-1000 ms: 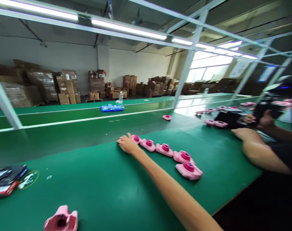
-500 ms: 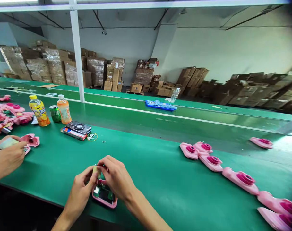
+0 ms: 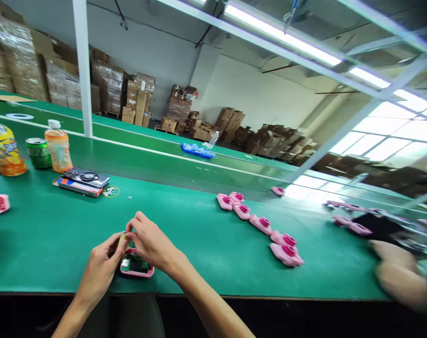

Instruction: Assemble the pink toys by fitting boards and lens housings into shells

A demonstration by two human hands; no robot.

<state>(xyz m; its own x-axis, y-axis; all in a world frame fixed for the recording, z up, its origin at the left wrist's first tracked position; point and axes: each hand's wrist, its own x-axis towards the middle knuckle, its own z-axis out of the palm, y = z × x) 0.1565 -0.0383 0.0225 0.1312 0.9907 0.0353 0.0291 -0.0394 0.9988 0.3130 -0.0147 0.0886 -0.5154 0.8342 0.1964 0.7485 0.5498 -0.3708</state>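
A pink casing [image 3: 147,272] with a green circuit board and a dark panel inside lies near the table's front edge. Just above its upper left side, my left hand [image 3: 102,263] pinches a small pale yellowish piece [image 3: 122,240]. My right hand [image 3: 150,241] is closed at the top of the same piece, its thumb and fingers pressed together. What the right fingertips hold is too small to make out. Both hands are close together, and the fingers partly cover the casing's upper edge.
Several pink casings [image 3: 261,223] form a slanting row to the right. A black device on a box [image 3: 80,187], an orange bottle [image 3: 58,149], a green can [image 3: 38,153] and a yellow bottle [image 3: 5,149] stand left. A person's blurred arm [image 3: 398,270] is at far right.
The view has swung right, bringing a person's arm and more parts into sight at the right. The other person's hands at the left have left the view. My hands keep their pinch over the casing.
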